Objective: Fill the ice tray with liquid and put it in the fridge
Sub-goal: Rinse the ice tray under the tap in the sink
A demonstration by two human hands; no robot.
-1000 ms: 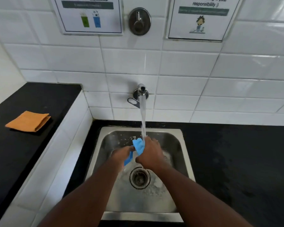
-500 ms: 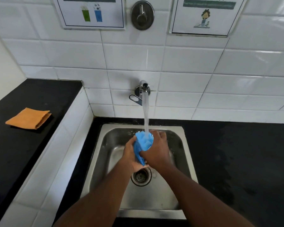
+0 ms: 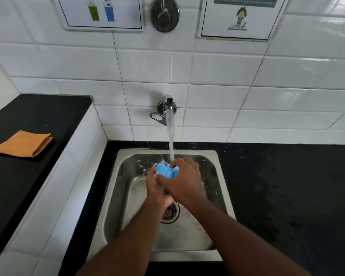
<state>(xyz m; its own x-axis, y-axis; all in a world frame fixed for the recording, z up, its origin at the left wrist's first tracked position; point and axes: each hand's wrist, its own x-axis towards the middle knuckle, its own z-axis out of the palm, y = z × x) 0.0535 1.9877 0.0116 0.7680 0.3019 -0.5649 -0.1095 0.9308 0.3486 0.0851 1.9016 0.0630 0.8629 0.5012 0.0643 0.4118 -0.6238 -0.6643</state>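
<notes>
Since half a second ago, drawn closer together: right hand (image 3: pixel 184 182) now laid partly over left hand (image 3: pixel 154 184), with less of the blue ice tray (image 3: pixel 166 171) showing than before. Both hands together and clamped on the ice tray, fingers curled round it. Only its upper part visible, just beyond the fingertips, directly under the water stream (image 3: pixel 171 136) falling from the tap (image 3: pixel 168 101) above and beyond the hands. Splashes thrown off the ice tray into the sink (image 3: pixel 124 196) around the hands. Seems to be the filling step, or perhaps a rinse first. Cannot tell whether the cups face up or hold any water, being hidden by the fingers. Next move, by judgement: calls for turning the ice tray level with cups upward under the stream, shifting the grip to the two ends to leave the cups uncovered, then closing the tap and carrying the ice tray flat and slowly, as probably flexible and easy to spill. No fridge in view. Counted: one ice tray, two hands, one tap with one stream, one sink with one drain (image 3: pixel 170 213) just below the wrists, one folded orange cloth (image 3: pixel 24 144) well apart to the left of the left hand on the raised black counter (image 3: pixel 28 112), two printed notices (image 3: pixel 102 12) and one round metal knob (image 3: pixel 164 13) on the tiles far above the hands.
</notes>
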